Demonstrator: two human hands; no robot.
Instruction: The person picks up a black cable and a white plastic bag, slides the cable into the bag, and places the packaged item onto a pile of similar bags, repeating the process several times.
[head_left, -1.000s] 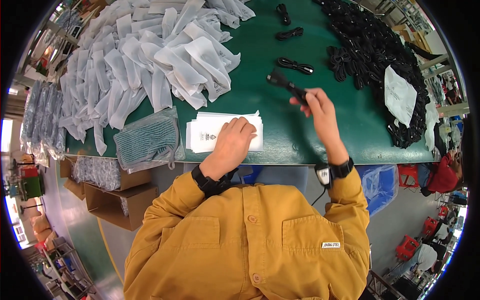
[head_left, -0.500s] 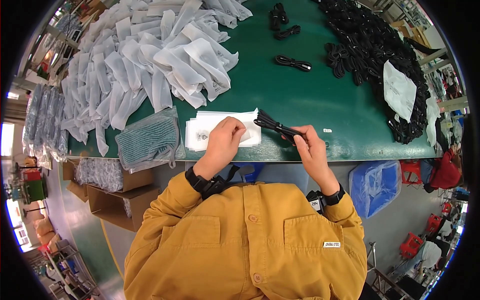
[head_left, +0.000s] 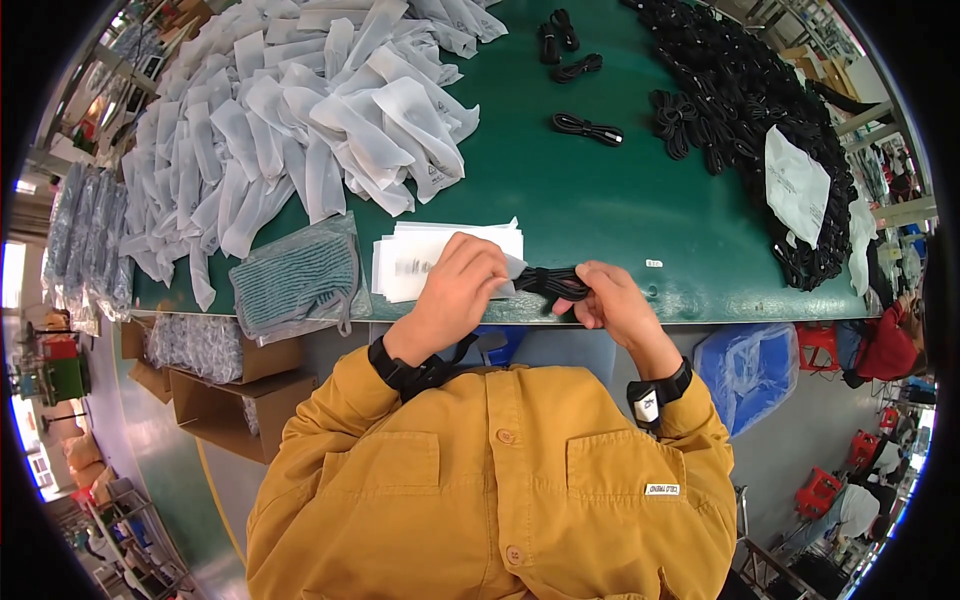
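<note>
My right hand (head_left: 617, 304) grips a coiled bundle of black cable (head_left: 545, 283) at the table's near edge. Its left end meets the mouth of a translucent white plastic bag (head_left: 513, 268); how far it reaches inside cannot be made out. Closed fingers of my left hand (head_left: 455, 288) pinch that bag and hide most of it. Under and behind the left hand lies a stack of flat white bags (head_left: 398, 284). Just left of the stack, a teal ribbed glove (head_left: 295, 283) lies in a clear bag.
Filled white bags are heaped (head_left: 300, 110) at the far left. A large pile of black cables (head_left: 715, 75) covers the far right, with a white bag (head_left: 797, 185) on it. Several single cable bundles (head_left: 587, 129) lie between. Below the table are cardboard boxes (head_left: 225, 415) and a blue lined bin (head_left: 745, 375).
My left hand has picked up a bag from the stack. My right hand has brought the cable bundle lower and levelled it, its left end now against the bag's mouth.
</note>
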